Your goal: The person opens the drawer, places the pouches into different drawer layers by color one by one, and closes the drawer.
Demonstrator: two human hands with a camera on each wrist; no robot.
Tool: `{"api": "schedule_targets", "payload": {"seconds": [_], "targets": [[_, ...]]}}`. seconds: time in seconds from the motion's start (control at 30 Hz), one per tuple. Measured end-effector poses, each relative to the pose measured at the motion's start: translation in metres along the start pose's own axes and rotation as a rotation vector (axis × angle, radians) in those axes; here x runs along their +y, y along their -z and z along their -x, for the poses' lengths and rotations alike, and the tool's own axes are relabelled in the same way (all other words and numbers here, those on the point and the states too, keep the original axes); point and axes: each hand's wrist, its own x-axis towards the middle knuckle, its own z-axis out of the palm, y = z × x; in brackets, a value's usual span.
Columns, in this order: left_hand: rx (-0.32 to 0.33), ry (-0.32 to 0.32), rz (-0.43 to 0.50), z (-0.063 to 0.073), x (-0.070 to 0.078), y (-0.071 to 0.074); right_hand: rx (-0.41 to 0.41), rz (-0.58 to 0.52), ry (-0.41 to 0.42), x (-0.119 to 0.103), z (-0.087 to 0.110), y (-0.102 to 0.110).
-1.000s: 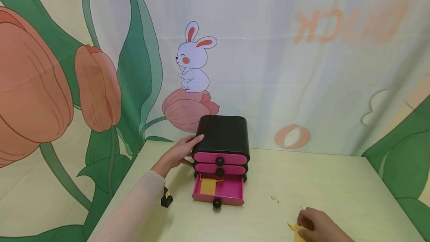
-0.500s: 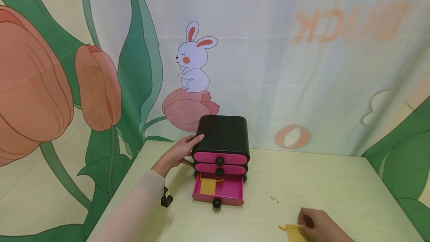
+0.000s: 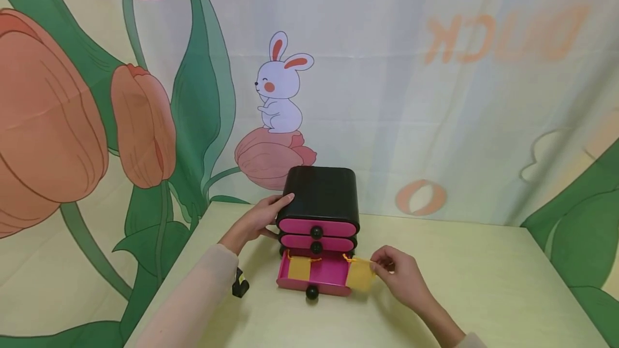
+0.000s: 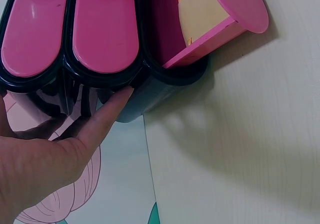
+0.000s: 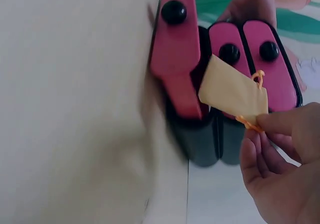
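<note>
A black cabinet (image 3: 319,192) with pink drawers and round black knobs stands on the table. Its lowest drawer (image 3: 329,270) is pulled out, and a yellow drawstring pouch (image 3: 300,268) lies in its left part. My left hand (image 3: 258,218) rests against the cabinet's left side, thumb on the top edge; the left wrist view shows a fairly straight finger (image 4: 107,116) touching the side. Between thumb and fingertips, my right hand (image 3: 401,275) pinches a second yellow pouch (image 3: 360,274) near its drawstring end. That pouch hangs over the drawer's right edge.
Left of the drawer, a small black object (image 3: 239,283) with a yellow mark sits on the pale table (image 3: 483,273), close to my left sleeve (image 3: 208,278). A printed curtain (image 3: 377,95) with tulips and a rabbit hangs directly behind the cabinet.
My right hand has carried the second pouch from the table's front right, up and leftward, to the open drawer. The left hand stays on the cabinet.
</note>
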Motion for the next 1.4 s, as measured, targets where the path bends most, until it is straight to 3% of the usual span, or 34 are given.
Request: {"api": "schedule_targets", "payload": {"seconds": [0.2,0.5,0.8,1.0,1.13,1.23,1.4], "targets": [[0.003,-0.002,-0.004,-0.001,0.000,0.000,0.056,0.008,0.061,-0.015,-0.019,-0.029],[0.007,-0.002,-0.009,-0.002,-0.002,0.000,0.017,0.011,0.044,-0.016,-0.024,-0.058],[0.005,-0.003,-0.007,-0.001,-0.002,0.000,0.033,0.045,0.104,-0.015,-0.024,-0.069],[0.005,-0.004,-0.003,0.000,-0.001,0.000,0.029,0.058,0.108,-0.028,-0.018,-0.068],[0.006,-0.005,0.000,0.001,0.000,0.001,-0.048,-0.008,0.089,-0.041,-0.008,-0.072],[0.004,-0.006,0.003,0.001,0.000,0.000,-0.157,-0.092,0.048,-0.047,0.005,-0.080],[0.005,-0.007,0.003,0.001,0.000,-0.001,-0.334,-0.218,-0.158,-0.040,0.024,-0.101]]}}
